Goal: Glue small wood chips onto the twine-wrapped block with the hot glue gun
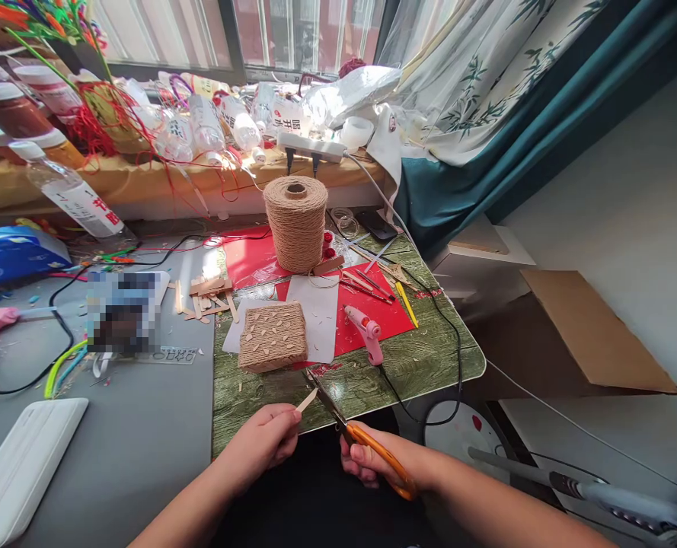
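Near the table's front edge, my left hand (pixel 273 434) pinches a pale wooden craft stick (pixel 307 400) that points up and right. My right hand (pixel 366 457) is closed round the orange handles of a pair of scissors (pixel 330 399). The scissor blades reach up and left, close to the stick's tip; whether they touch it I cannot tell. Just beyond lies a box wrapped in twine (pixel 273 336), with several small pale chips on its top. To the right of it a pink glue gun (pixel 365 332) rests on red paper (pixel 343 335).
A big spool of twine (pixel 295 228) stands at the back. Left of it are loose craft sticks (pixel 206 297). A yellow pen-like tool (pixel 407 304) lies at right, and the glue gun's black cord (pixel 458 365) loops over the table edge. Plastic bottles (pixel 206 129) crowd the windowsill.
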Demonstrator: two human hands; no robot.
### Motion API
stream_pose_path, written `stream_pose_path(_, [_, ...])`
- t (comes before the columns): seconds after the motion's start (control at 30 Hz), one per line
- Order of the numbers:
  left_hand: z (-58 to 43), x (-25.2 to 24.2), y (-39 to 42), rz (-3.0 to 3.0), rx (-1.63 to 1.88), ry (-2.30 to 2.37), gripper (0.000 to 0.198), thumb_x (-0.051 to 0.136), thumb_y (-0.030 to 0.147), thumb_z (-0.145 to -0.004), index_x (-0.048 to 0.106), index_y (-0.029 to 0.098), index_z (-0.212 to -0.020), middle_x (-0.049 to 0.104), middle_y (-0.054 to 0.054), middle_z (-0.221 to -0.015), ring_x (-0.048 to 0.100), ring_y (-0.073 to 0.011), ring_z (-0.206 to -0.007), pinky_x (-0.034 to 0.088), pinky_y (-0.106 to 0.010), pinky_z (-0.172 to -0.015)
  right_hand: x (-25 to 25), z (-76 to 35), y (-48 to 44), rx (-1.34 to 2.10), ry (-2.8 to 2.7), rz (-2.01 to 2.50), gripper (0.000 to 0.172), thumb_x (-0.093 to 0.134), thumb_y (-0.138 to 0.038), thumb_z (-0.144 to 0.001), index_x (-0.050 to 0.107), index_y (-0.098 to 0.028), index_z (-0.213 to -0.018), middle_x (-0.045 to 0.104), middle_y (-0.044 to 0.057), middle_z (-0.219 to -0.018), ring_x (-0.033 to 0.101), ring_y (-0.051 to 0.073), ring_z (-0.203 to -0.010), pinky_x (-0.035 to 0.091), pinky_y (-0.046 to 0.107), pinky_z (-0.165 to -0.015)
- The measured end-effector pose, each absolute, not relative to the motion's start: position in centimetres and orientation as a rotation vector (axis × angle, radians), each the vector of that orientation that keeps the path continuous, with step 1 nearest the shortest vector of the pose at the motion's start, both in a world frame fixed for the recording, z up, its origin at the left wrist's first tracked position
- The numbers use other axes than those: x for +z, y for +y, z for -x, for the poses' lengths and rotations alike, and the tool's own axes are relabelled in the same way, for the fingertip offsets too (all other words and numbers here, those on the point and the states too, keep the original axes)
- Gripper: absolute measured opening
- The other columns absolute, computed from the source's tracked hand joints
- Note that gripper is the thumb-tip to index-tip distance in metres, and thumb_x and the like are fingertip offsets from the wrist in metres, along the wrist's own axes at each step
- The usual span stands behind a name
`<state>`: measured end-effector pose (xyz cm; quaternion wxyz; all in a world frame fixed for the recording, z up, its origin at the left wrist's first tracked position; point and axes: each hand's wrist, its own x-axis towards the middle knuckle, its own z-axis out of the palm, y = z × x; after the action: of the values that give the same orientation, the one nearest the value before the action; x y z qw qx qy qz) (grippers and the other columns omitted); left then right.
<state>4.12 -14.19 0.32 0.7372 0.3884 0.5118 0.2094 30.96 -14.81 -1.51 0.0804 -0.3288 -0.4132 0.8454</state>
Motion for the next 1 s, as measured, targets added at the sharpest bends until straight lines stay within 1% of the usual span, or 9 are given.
stream_pose_path(0.13, [-4.1, 0.2, -14.1, -0.841, 0.440, 1.113, 0.040, 0.048, 0.049, -0.091, 0.035, 0.025, -0.062, 0.036, 0.007, -0.044, 0.021, -0.0094, -0.042, 0.015, -0.028, -0.044, -1.2, -31.3, -14.5, 2.495, -1.407, 0.975, 0.062, 0.058, -0.080, -0.089, 0.045, -0.020, -0.101, 0.053, 0.000, -0.088, 0.043, 0.008, -0.065, 0.039, 0.023, -0.059])
stream_pose_path(0.23, [-4.0, 0.4, -13.9, -0.836, 0.420, 1.111, 0.037, 0.048, 0.045, -0.089, 0.036, 0.025, -0.061, 0.036, 0.007, -0.044, 0.022, -0.0093, -0.042, 0.015, -0.027, -0.044, -0.9, -31.4, -14.3, 2.480, -1.501, 0.979, 0.059, 0.057, -0.077, -0.091, 0.045, -0.020, -0.100, 0.052, 0.000, -0.087, 0.045, 0.009, -0.068, 0.041, 0.024, -0.061])
stream_pose_path(0.37, [-3.8, 0.7, -13.8, -0.811, 0.440, 1.095, 0.038, 0.050, 0.045, -0.090, 0.036, 0.024, -0.061, 0.037, 0.007, -0.045, 0.023, -0.0089, -0.042, 0.016, -0.027, -0.044, -0.7, -31.0, -14.5, 2.423, -1.515, 1.142, 0.058, 0.055, -0.079, -0.091, 0.043, -0.022, -0.095, 0.049, -0.004, -0.080, 0.043, 0.008, -0.061, 0.038, 0.022, -0.055])
stream_pose_path(0.47, [-3.9, 0.7, -13.7, -0.758, 0.540, 1.088, 0.042, 0.054, 0.048, -0.092, 0.036, 0.023, -0.062, 0.037, 0.007, -0.048, 0.023, -0.0085, -0.043, 0.018, -0.026, -0.045, -0.7, -30.7, -14.6, 2.388, -1.542, 1.233, 0.055, 0.056, -0.076, -0.091, 0.045, -0.022, -0.092, 0.052, -0.004, -0.077, 0.044, 0.008, -0.056, 0.038, 0.022, -0.051])
stream_pose_path(0.57, [-4.3, 0.5, -13.6, -0.707, 0.631, 1.106, 0.045, 0.057, 0.052, -0.093, 0.040, 0.022, -0.065, 0.038, 0.007, -0.054, 0.024, -0.0080, -0.046, 0.017, -0.025, -0.046, -0.6, -30.4, -14.6, 2.400, -1.496, 1.267, 0.046, 0.063, -0.064, -0.091, 0.046, -0.021, -0.092, 0.053, -0.004, -0.075, 0.045, 0.008, -0.054, 0.037, 0.022, -0.049])
stream_pose_path(0.67, [-4.7, 0.4, -13.6, -0.657, 0.663, 1.148, 0.043, 0.059, 0.056, -0.093, 0.045, 0.021, -0.072, 0.040, 0.007, -0.059, 0.025, -0.0078, -0.049, 0.016, -0.023, -0.047, -0.3, -30.0, -14.5, 2.431, -1.400, 1.343, 0.034, 0.064, -0.049, -0.087, 0.046, -0.022, -0.091, 0.051, -0.005, -0.071, 0.042, 0.007, -0.052, 0.035, 0.021, -0.047])
stream_pose_path(0.8, [-4.9, 0.1, -13.7, -0.637, 0.681, 1.178, 0.036, 0.056, 0.049, -0.093, 0.046, 0.020, -0.075, 0.040, 0.007, -0.062, 0.027, -0.0078, -0.051, 0.017, -0.022, -0.048, 0.4, -29.2, -14.4, 2.437, -1.349, 1.461, 0.020, 0.059, -0.035, -0.082, 0.045, -0.022, -0.088, 0.048, -0.007, -0.065, 0.039, 0.007, -0.049, 0.032, 0.021, -0.045])
stream_pose_path(0.9, [-4.8, -0.2, -13.7, -0.623, 0.682, 1.166, 0.033, 0.055, 0.045, -0.092, 0.042, 0.021, -0.073, 0.038, 0.007, -0.061, 0.026, -0.0074, -0.049, 0.016, -0.022, -0.047, 0.6, -28.9, -14.4, 2.455, -1.302, 1.502, 0.019, 0.059, -0.028, -0.076, 0.044, -0.023, -0.088, 0.046, -0.008, -0.065, 0.036, 0.006, -0.047, 0.028, 0.021, -0.044])
stream_pose_path(1.0, [-4.8, -0.3, -13.6, -0.620, 0.675, 1.177, 0.034, 0.054, 0.044, -0.092, 0.040, 0.021, -0.071, 0.038, 0.007, -0.060, 0.025, -0.0071, -0.048, 0.016, -0.022, -0.045, 0.4, -28.7, -14.4, 2.487, -1.216, 1.526, 0.021, 0.058, -0.022, -0.072, 0.043, -0.023, -0.087, 0.043, -0.009, -0.065, 0.033, 0.006, -0.046, 0.024, 0.021, -0.044])
